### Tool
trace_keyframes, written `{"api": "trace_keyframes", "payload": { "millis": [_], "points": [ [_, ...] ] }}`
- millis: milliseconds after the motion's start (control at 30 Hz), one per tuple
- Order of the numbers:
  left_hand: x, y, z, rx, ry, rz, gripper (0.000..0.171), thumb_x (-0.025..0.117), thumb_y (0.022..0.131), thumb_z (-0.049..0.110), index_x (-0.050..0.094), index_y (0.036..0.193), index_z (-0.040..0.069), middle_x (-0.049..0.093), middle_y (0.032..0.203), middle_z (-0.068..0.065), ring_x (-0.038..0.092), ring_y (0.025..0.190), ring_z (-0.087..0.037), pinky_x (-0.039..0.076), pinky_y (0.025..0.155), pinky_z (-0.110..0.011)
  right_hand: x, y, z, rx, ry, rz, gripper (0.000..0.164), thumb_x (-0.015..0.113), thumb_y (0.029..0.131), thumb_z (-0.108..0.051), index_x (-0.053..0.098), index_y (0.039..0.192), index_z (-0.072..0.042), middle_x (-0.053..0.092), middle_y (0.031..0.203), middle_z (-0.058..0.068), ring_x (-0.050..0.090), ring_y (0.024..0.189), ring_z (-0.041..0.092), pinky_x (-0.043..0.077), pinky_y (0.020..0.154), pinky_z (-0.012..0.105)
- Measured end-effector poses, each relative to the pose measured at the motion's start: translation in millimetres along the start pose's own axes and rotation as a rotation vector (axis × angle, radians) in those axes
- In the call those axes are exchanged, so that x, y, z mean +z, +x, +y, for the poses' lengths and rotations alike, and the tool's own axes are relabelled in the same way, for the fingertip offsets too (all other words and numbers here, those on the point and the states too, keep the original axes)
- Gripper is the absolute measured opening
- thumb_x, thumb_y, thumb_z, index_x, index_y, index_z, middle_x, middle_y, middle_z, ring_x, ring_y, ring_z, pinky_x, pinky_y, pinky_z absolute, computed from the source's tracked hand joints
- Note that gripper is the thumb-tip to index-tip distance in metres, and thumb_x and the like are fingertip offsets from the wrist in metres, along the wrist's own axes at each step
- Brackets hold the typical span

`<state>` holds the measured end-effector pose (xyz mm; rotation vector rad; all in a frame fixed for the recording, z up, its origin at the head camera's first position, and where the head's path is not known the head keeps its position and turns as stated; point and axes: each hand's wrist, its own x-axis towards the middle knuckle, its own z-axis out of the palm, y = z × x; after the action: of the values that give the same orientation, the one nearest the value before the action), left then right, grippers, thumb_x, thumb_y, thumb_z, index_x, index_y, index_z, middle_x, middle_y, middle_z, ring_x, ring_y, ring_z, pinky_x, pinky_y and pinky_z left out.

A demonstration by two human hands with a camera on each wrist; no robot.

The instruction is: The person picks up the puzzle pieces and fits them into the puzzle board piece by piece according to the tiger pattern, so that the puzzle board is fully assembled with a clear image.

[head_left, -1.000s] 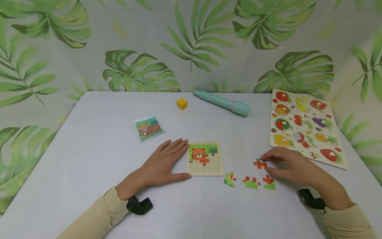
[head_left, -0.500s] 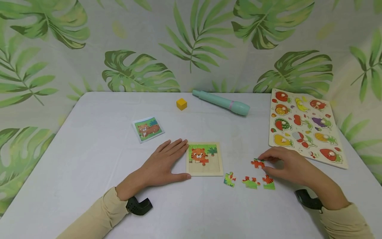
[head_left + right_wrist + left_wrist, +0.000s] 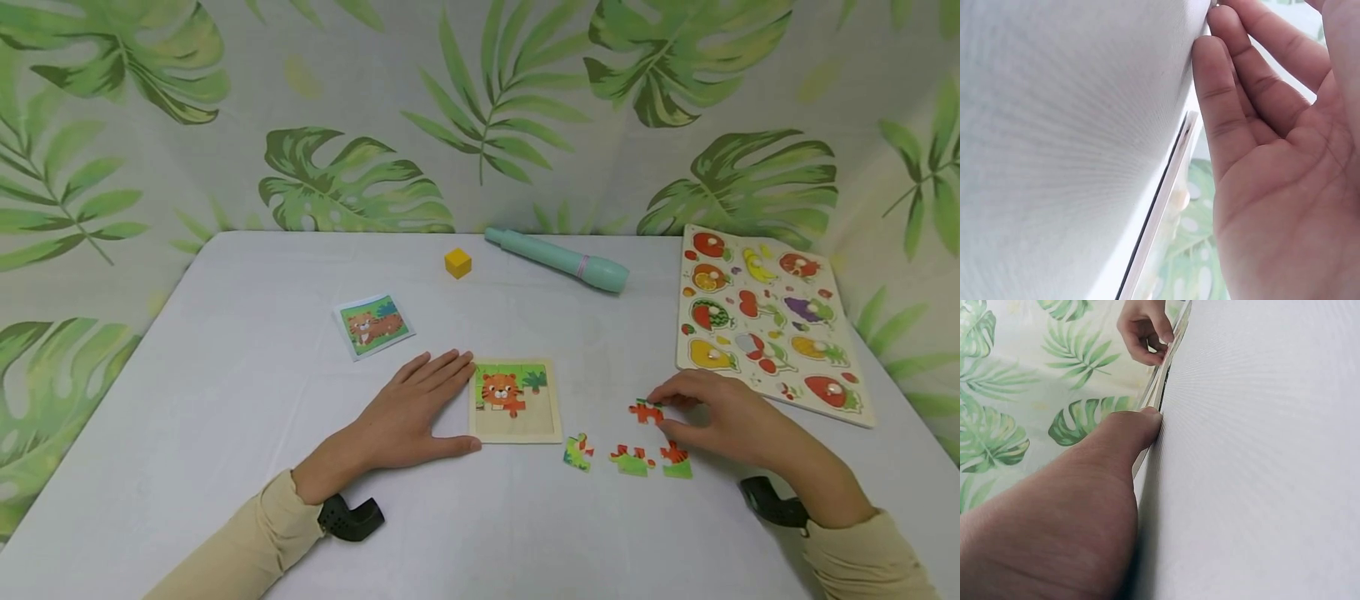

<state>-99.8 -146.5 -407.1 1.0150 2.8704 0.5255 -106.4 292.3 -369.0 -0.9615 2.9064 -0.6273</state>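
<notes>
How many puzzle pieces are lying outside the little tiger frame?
4: the farthest piece at the right hand; nearer the person, the left piece near the frame, the middle piece and the right piece. Others may be hidden.

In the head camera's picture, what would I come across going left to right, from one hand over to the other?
Left hand → wooden puzzle tray → loose green piece beside the tray → mainly orange-red piece → right hand, touching that orange-red piece.
</notes>
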Motion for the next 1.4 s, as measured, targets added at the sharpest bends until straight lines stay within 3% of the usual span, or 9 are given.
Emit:
{"api": "trace_keyframes", "payload": {
  "millis": [467,1133,1400],
  "points": [
    [0.3,0.3,0.1,-0.006,0.002,-0.004,0.097,0.06,0.092,0.069,0.027,0.164,0.013,0.022,0.172,0.002,0.014,0.16,-0.017,0.01,0.13,-0.044,-1.3,-0.9,-0.8,0.029,-0.008,-0.022,0.034,0.088,0.082,-0.018,0.072,0.112,-0.025,0.066,0.106,-0.018,0.058,0.091,0.001,0.056,0.079,0.025],
    [0.0,1.2,0.7,-0.01,0.008,-0.01,0.098,0.06,0.092,0.07,0.027,0.164,0.013,0.022,0.172,0.001,0.015,0.16,-0.018,0.01,0.13,-0.044,-11.7,16.5,-3.4,-0.139,-0.023,0.075,0.039,0.088,0.075,-0.003,0.073,0.106,-0.022,0.068,0.103,-0.016,0.061,0.085,0.004,0.054,0.076,0.017],
    [0.2,1.4,1.4,-0.007,0.01,-0.012,0.097,0.059,0.092,0.07,0.027,0.164,0.013,0.022,0.172,0.001,0.015,0.16,-0.017,0.011,0.13,-0.045,-21.1,29.7,-13.3,-0.183,-0.032,0.09,0.035,0.087,0.076,-0.004,0.074,0.104,-0.021,0.069,0.101,-0.015,0.061,0.085,0.007,0.057,0.074,0.023]
  ]
}}
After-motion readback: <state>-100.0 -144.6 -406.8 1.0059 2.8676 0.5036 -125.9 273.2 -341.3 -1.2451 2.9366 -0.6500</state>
